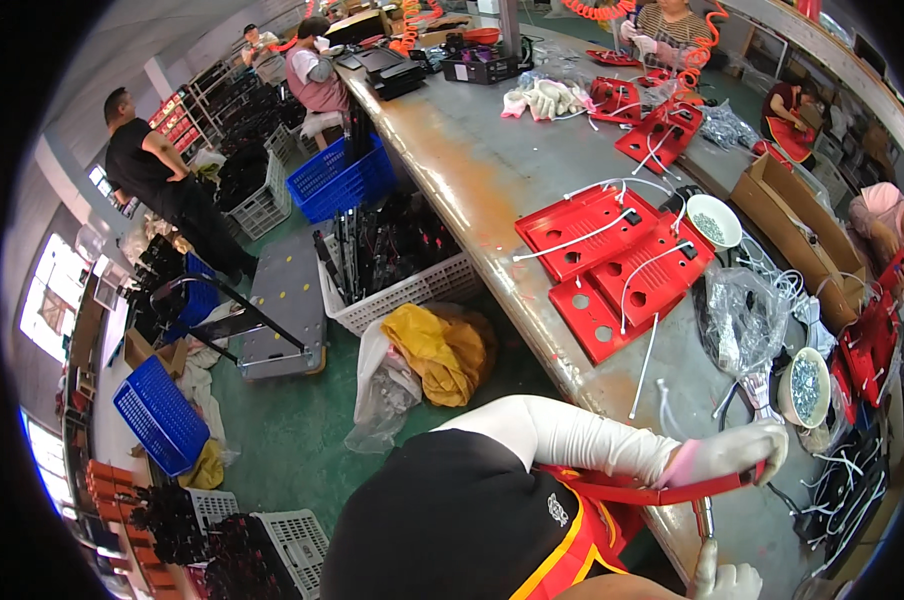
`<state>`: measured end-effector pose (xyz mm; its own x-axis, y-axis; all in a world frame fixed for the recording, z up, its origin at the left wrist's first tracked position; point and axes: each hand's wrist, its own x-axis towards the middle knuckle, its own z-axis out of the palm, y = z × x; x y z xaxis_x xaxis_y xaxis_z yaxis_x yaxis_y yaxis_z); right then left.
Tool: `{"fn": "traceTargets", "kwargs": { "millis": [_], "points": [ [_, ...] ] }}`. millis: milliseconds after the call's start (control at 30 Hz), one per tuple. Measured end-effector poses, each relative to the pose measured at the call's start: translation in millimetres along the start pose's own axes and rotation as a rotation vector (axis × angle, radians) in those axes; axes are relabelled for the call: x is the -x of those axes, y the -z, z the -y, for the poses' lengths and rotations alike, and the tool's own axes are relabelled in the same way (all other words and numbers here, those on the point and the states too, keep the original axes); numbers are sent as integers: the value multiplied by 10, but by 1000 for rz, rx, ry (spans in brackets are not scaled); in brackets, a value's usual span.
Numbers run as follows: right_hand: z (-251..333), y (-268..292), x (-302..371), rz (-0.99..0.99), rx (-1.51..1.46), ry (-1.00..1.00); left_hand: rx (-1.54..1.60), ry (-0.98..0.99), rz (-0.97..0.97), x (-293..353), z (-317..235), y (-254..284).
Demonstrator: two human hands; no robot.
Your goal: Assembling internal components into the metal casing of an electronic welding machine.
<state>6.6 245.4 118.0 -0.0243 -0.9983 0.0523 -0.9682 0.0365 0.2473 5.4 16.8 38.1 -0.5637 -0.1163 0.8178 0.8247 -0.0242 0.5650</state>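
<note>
My left hand [737, 455], in a white glove with a pink cuff, is closed on the edge of a red metal panel [622, 491], seen nearly edge-on over the bench front. Below the panel, my gloved right hand [729, 581] grips a tool with a shiny metal shaft [705, 518]. The shaft points up at the panel's underside; the tool's body is hidden. Farther up the bench lie overlapping red panels [612, 255] with white cable ties. Beside my left hand stand a bowl of screws [805, 388] and a clear plastic bag [742, 318].
A second screw bowl [714, 222] and an open cardboard box [802, 235] stand along the bench [472, 185]. Dark cables [847, 480] lie at right. A crate of black parts [402, 305], a yellow sack [437, 350] and a cart [284, 305] are on the floor. Several people work nearby.
</note>
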Motion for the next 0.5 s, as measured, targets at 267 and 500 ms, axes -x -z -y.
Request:
{"fn": "traceTargets", "kwargs": {
  "millis": [267, 500],
  "points": [
    [70, -391, -312, -190, -320, -126, 132, 217, -27, 71, 33, 427],
    [19, -258, -388, -213, -444, -205, -50, 58, -33, 29, -35, 506]
  ]
}}
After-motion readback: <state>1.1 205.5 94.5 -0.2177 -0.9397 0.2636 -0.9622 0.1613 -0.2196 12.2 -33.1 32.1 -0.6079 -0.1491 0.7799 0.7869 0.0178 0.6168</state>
